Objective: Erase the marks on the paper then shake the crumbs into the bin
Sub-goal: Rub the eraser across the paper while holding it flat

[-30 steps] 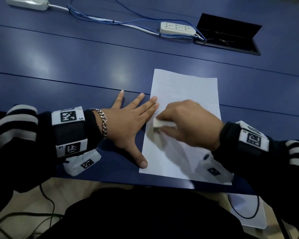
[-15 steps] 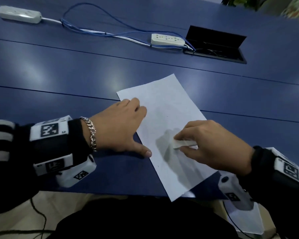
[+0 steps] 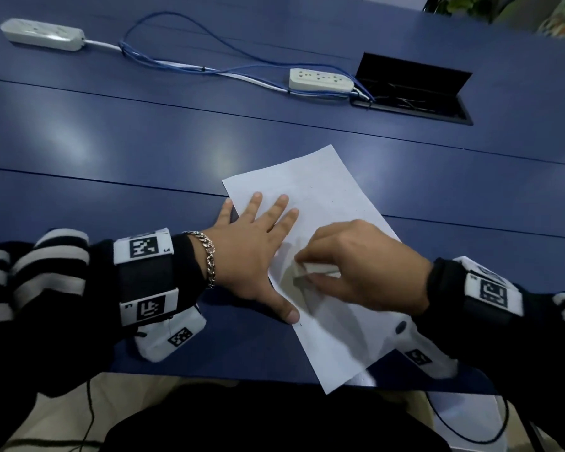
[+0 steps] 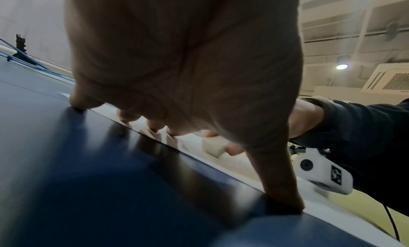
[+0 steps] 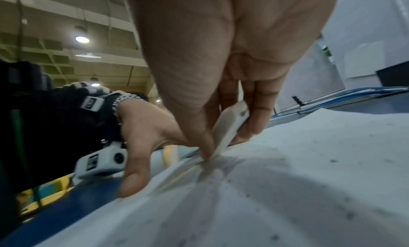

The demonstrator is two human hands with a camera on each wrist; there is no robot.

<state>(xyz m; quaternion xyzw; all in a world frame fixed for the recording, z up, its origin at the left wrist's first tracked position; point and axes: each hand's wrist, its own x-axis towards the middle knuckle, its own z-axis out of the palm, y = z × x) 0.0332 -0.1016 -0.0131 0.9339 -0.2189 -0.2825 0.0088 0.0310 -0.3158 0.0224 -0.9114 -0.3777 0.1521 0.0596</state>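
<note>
A white sheet of paper (image 3: 327, 197) lies askew on the blue table (image 3: 144, 141), its near corner past the front edge. My left hand (image 3: 252, 243) lies flat with spread fingers on the paper's left edge, thumb on the table beside it. My right hand (image 3: 359, 269) pinches a white eraser (image 3: 320, 272) between thumb and fingers and presses it on the sheet. In the right wrist view the eraser (image 5: 230, 126) stands tilted on the paper (image 5: 287, 189), which carries dark crumbs. The left wrist view shows the eraser (image 4: 214, 146) beyond my palm. No bin is in view.
Two white power strips (image 3: 43, 35) (image 3: 320, 80) with blue cables (image 3: 190, 65) lie at the back of the table. An open black cable hatch (image 3: 411, 89) sits at back right. Below the table edge are my lap and a cord on the floor.
The paper turned from straight to askew a second ago. My left hand has since flattened from a curled grip onto the paper's left edge. My right hand moved the eraser toward the left hand.
</note>
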